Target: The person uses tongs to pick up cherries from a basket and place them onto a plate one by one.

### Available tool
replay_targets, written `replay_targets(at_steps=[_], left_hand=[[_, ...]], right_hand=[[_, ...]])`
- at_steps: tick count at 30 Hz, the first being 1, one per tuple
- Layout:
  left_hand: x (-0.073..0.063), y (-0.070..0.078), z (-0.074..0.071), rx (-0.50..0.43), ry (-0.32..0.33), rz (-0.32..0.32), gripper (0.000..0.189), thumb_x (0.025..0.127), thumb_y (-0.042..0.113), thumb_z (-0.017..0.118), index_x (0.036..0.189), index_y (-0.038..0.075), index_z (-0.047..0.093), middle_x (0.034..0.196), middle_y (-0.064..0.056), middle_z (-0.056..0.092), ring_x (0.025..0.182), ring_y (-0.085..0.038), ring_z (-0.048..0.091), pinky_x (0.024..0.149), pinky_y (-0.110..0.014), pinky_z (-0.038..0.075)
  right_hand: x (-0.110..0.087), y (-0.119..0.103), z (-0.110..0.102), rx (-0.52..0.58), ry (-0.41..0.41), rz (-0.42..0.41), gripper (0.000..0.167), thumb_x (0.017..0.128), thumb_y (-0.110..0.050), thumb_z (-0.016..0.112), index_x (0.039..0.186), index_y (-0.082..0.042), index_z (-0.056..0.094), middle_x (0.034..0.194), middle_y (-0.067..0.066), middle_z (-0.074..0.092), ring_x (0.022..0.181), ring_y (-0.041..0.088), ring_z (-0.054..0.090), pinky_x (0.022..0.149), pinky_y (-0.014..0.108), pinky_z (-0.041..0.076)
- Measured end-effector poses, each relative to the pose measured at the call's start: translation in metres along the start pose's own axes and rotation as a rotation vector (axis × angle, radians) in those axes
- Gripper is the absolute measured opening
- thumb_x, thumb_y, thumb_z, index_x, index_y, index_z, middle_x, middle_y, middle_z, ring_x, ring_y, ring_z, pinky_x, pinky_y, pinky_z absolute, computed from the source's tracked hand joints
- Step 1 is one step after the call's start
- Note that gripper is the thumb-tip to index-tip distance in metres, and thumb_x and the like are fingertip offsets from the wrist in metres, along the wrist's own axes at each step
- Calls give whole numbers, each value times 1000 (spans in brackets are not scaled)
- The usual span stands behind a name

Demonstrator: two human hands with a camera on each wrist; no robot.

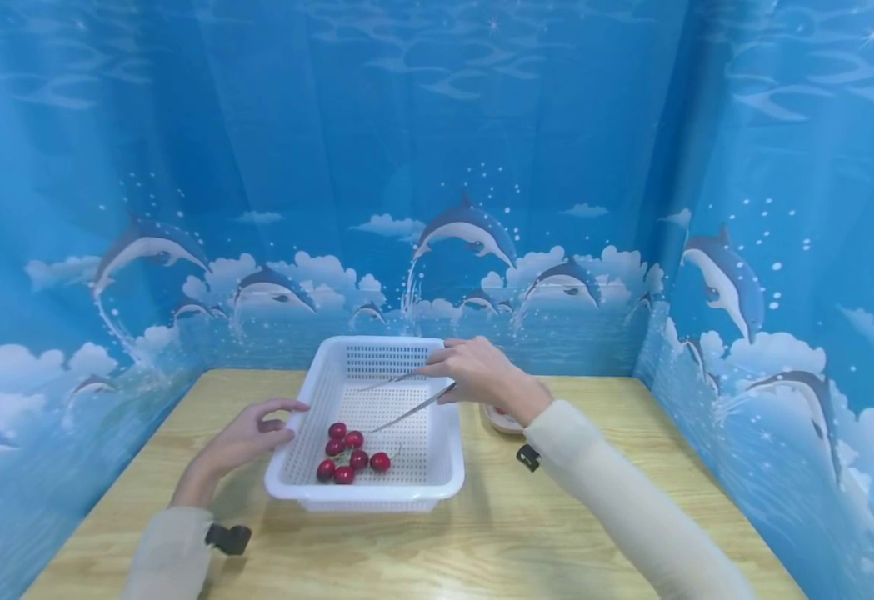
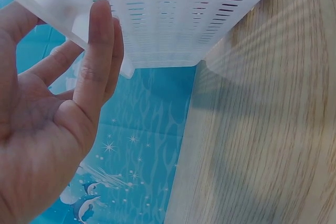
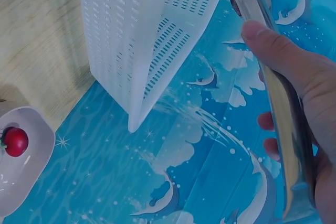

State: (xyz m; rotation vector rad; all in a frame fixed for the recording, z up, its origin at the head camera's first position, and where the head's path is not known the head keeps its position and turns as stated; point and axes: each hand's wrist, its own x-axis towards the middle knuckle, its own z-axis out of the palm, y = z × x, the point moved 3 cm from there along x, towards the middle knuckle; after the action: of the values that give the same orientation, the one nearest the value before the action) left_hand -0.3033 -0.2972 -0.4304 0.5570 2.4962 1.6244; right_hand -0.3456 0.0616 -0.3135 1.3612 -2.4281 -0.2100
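Note:
A white plastic basket (image 1: 447,467) with slotted walls stands on the table. Several dark red cherries (image 1: 358,459) lie together in its near left part. At the basket's left rim is my left hand (image 1: 252,437), its thumb and fingers pinching the edge; the left wrist view has the fingers (image 2: 100,30) against the outer wall. My right hand (image 1: 477,371) holds metal tongs (image 1: 414,410) over the basket. Their two arms stand spread, with nothing visible between the tips in the head view. Close up, the right thumb and fingers curl round the tongs' handle (image 3: 283,124).
Right of the basket sits a small white dish (image 3: 39,156), partly covered by my right wrist in the head view. It has a red cherry (image 3: 16,141) in it. A blue dolphin-print curtain (image 1: 377,167) surrounds the wooden table (image 1: 541,533) at the back and sides.

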Motion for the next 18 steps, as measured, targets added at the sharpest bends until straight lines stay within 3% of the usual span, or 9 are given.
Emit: replay_targets(at_steps=[4,10,18], left_hand=[[0,-1,0,3,2,-6,52,99,12,65,145,-6,49,139,-39,53,104,-26,74,84,-32,65],[1,-1,1,19,5,-11,52,99,12,65,145,-5,49,142,-39,50,107,-34,73,85,-36,65],[0,0,1,46,25,-49,51,99,16,66,145,-2,51,144,-37,51,109,-29,73,88,-39,65]], right_hand=[[10,-4,1,-28,-46,-11,55,81,-42,85,133,-31,70,126,-9,75,102,13,68,69,20,56],[20,-12,5,-59,-126,-29,52,82,-38,85,132,-34,70,127,-8,75,109,13,69,80,25,62],[26,-22,11,-47,-200,-52,46,78,-35,89,122,-34,75,120,-8,77,112,15,72,95,33,63]])
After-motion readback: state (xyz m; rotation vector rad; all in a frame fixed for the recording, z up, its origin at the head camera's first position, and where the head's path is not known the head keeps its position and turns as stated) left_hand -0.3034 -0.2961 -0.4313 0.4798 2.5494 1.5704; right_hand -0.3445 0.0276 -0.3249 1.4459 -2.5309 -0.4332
